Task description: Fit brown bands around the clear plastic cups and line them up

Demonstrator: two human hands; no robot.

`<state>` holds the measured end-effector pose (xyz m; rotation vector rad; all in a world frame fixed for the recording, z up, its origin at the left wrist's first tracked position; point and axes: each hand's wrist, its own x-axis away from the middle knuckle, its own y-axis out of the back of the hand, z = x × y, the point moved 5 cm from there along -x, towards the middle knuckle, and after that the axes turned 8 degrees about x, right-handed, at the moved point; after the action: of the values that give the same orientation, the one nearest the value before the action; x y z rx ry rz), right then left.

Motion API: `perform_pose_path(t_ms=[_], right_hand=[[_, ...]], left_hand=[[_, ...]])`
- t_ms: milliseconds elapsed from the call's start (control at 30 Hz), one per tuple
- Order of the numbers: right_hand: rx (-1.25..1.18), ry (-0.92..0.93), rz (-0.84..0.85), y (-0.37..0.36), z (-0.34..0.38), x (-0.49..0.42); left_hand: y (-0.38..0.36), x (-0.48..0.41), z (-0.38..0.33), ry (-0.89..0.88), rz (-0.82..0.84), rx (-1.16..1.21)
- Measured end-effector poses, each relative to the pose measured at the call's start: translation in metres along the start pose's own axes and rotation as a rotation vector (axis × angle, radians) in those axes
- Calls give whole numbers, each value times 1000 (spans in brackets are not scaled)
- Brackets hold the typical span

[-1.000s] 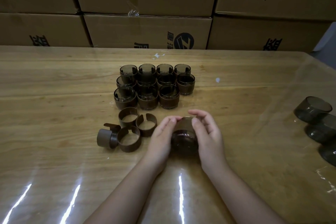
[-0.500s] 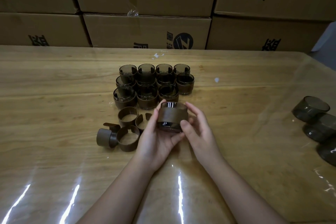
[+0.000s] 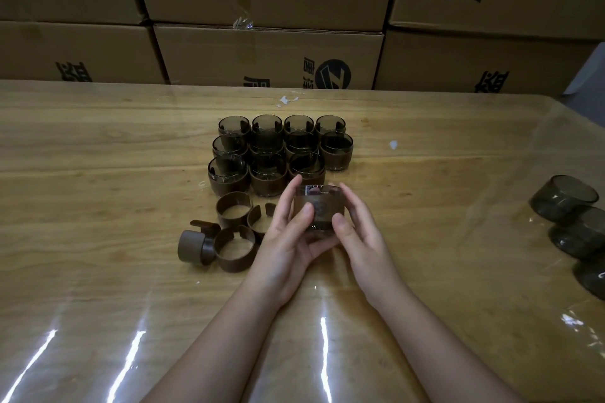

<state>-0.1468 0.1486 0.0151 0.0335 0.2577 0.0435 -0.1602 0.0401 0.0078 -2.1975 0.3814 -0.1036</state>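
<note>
A clear cup with a brown band around it (image 3: 322,206) is held upright just above the table between both hands. My left hand (image 3: 288,235) cups it from the left and below, thumb on its front. My right hand (image 3: 357,229) grips its right side, thumb on the band. Behind it, several banded cups (image 3: 265,173) stand in rows; the front row ends right behind the held cup. Several loose brown bands (image 3: 234,247) lie to the left of my left hand.
Bare clear cups (image 3: 563,198) lie at the right edge of the wooden table (image 3: 98,206), which has a glossy clear cover. Stacked cardboard boxes (image 3: 268,56) wall off the far side.
The cup was pressed down on the table between both hands, then lifted and carried forward. Now it is held a little to the right, just before the front row.
</note>
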Motion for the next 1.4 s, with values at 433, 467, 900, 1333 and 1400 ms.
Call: perform_pose_path(t_ms=[433,467,900,1333,1400], right_hand=[[33,5,-3,2,-5,-1],[33,2,-1,2,-6,-1],[77,-86,0,-2,-13,-1],[85,-127,-131,12,-17,-3],[82,-129,-157,13,-18,-4]], left_hand=[[-1,3,-2,-63,-43,-117],[-1,3,-3,-67,-45,-120],[2,2,-3,-129,-133,-173],[1,0,-1,-50,-137,-326],[1,1,-1,-45,-146,-328]])
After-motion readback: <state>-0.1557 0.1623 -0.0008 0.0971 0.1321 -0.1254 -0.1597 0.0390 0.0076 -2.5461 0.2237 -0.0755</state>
